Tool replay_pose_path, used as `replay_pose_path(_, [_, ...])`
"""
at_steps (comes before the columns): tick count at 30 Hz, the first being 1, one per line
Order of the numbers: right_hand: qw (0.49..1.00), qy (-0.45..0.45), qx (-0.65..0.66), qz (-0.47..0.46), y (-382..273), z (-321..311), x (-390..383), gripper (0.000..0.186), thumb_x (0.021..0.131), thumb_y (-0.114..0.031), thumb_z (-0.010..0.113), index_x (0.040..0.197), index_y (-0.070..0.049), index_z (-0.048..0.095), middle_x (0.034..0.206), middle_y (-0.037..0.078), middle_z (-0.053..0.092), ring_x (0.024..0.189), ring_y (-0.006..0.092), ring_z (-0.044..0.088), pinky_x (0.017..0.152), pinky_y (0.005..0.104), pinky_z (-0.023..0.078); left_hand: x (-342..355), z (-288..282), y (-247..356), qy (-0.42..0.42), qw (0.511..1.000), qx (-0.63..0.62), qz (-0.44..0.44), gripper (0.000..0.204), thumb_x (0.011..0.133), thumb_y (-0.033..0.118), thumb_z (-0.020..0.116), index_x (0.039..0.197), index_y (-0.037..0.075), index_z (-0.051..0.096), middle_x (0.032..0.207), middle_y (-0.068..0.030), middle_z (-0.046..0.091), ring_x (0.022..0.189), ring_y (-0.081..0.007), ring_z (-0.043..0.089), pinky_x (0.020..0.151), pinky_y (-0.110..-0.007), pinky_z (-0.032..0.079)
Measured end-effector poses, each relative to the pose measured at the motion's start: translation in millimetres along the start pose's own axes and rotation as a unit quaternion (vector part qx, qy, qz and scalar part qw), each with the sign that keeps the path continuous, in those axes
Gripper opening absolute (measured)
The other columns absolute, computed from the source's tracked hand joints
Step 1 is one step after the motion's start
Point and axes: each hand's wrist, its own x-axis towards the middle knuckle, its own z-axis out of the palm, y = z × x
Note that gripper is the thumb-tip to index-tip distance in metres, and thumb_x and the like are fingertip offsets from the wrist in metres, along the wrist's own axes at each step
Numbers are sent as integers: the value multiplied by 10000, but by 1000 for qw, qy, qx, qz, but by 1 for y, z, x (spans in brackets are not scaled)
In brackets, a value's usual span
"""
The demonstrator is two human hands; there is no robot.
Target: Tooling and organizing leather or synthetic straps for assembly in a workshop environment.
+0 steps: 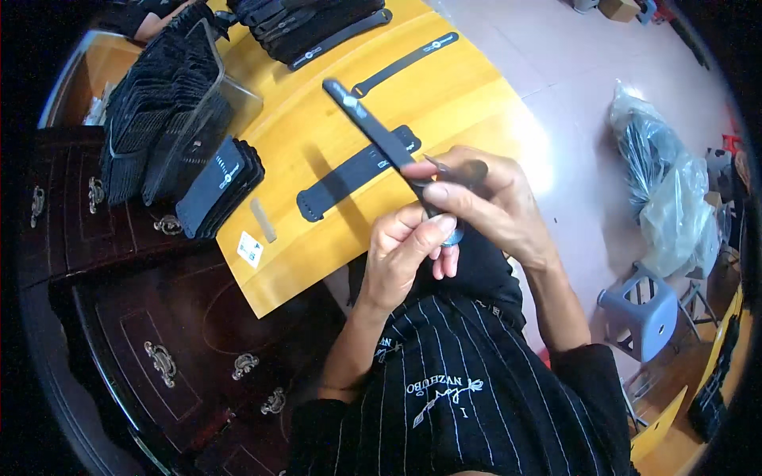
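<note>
A black strap (373, 127) with pale printing near its rounded tip slants up and left from my hands, raised over the yellow table. My left hand (405, 254) is closed, pinching the strap's lower end between thumb and fingers. My right hand (500, 198) is closed too, its thumb and forefinger on the strap just above. A dark curved thing with a pointed tip (468, 172) lies in the right hand's grip; its kind is unclear. Something small, round and blue (455, 236) shows beside the left fingertips. A wider black strap piece (349, 181) lies on the table beyond.
Another narrow strap (406, 63) lies farther back on the yellow table (476, 111). Strap stacks (221, 186) and a clear bin (238, 99) packed with straps stand left. A wrapped bundle (663, 182) and a blue stool (643, 313) are at right. Another person's arm (155, 22) shows far left.
</note>
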Motion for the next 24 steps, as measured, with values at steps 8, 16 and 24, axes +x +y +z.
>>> replay_pose_path(8, [997,22,12,71,-19,2,-6,133,849,-84,667,835,42,627,681,64,628,448,96,584,352,201,463,7,10,-2,31,998,55,16,345,998,283,399,1151,-15,485,785,-86,567,580,-124,560,502,-211,439])
replay_pose_path(16, [929,344,-134,-27,38,-174,81,268,800,-317,715,965,-107,686,702,-34,572,580,53,462,464,206,309,-23,24,-3,-119,982,123,-80,325,1005,299,386,881,22,501,612,-14,514,482,-63,502,431,-189,380])
replay_pose_path(24, [710,470,-441,-282,15,-225,84,194,884,-268,645,916,-78,668,653,34,640,604,80,569,544,293,447,-34,-7,0,-9,995,39,-95,318,995,281,394,927,-2,523,709,-64,551,592,-113,555,520,-227,437])
